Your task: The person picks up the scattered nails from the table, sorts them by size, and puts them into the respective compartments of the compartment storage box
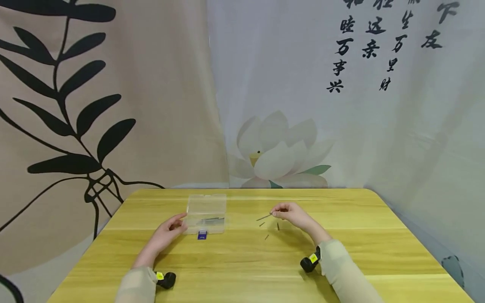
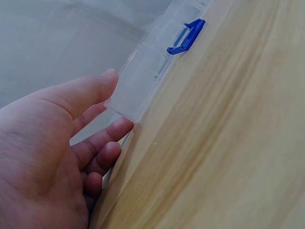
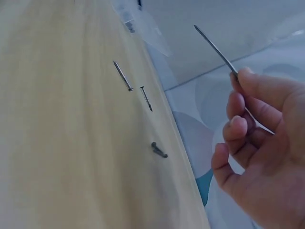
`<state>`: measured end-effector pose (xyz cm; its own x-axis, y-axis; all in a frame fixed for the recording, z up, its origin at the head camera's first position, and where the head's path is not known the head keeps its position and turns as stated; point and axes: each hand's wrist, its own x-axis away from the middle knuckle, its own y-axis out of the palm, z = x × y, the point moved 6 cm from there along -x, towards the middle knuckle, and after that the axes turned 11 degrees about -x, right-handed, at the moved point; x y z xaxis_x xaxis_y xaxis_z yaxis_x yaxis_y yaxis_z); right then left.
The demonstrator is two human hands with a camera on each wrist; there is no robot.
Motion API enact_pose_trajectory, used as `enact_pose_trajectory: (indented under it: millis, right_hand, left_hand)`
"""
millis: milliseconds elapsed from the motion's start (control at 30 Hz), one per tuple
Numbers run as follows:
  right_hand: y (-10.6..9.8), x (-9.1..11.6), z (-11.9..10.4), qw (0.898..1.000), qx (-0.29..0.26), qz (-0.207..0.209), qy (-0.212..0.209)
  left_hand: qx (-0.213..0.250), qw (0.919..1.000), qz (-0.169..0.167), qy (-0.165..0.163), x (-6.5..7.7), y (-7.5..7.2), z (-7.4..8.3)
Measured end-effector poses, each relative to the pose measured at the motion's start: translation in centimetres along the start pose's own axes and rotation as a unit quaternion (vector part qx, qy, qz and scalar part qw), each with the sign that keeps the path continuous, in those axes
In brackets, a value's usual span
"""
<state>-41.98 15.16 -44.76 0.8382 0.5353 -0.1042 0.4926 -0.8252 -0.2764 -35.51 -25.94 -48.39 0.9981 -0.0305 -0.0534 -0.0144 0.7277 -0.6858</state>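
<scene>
My left hand (image 1: 171, 230) holds the left end of a clear plastic box (image 1: 191, 229), its lid standing raised at the back. In the left wrist view the thumb lies at the box's corner, with the fingers around the end wall. A blue latch (image 2: 188, 37) hangs at the box's front. Inside the box lie some thin dark metal pieces (image 1: 214, 219). My right hand (image 1: 291, 213) pinches a long nail (image 3: 214, 47) between thumb and forefinger, above the table, its point toward the box. Short nails (image 3: 123, 76) lie scattered on the table below that hand.
The wooden table (image 1: 235, 269) has its far edge close behind the box, against a printed curtain (image 1: 170, 105). Black wrist cameras (image 1: 166, 280) are strapped at both sleeves. The loose nails lie between the box and my right hand.
</scene>
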Motion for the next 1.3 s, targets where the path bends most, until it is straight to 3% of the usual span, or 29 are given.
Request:
enact_pose_trajectory:
  millis: [267, 700, 1033, 1300]
  right_hand:
    - [1.4, -3.4, -1.3, 0.999, 0.034, -0.011, -0.005]
    - [6.6, -8.1, -2.9, 0.999, 0.038, 0.004, -0.026]
    - [10.2, -10.2, -3.5, 0.997, 0.058, 0.001, -0.059]
    - [12.2, -11.3, -3.2, 0.992, 0.094, -0.008, -0.083]
  left_hand:
    - [-0.007, 1.0, 0.005, -0.001, 0.1, -0.3, -0.2]
    - [0.003, 0.9999, 0.011, 0.007, 0.4, -0.3, 0.3]
    - [-0.002, 0.9999, 0.012, -0.002, 0.6, 0.0, -0.4]
    - [0.0, 0.9999, 0.015, 0.003, 0.4, -0.2, 0.0]
